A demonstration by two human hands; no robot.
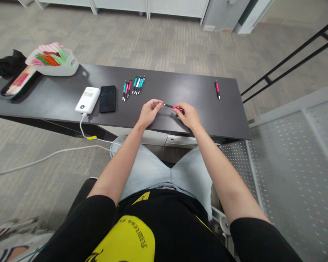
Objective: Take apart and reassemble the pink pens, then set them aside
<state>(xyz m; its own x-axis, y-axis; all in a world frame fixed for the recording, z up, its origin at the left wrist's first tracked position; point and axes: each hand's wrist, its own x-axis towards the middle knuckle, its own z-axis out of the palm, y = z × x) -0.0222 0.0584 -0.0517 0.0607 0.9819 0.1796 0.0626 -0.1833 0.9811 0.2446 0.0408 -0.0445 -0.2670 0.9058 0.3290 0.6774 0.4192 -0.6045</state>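
Both hands hold one red and black pen [172, 107] just above the dark table [166, 87]. My left hand [149, 112] pinches its black tip end. My right hand [188, 115] grips its red barrel. Behind my left hand lies a row of several teal and red pens [133, 86]. A single red pen [217, 89] lies apart toward the table's right end.
A white power bank [88, 99] with a cable and a black phone [107, 98] lie left of the pens. A white basket of coloured items [53, 60] and a dark tray [18, 83] stand at the far left. A perforated metal shelf [295, 160] is on my right.
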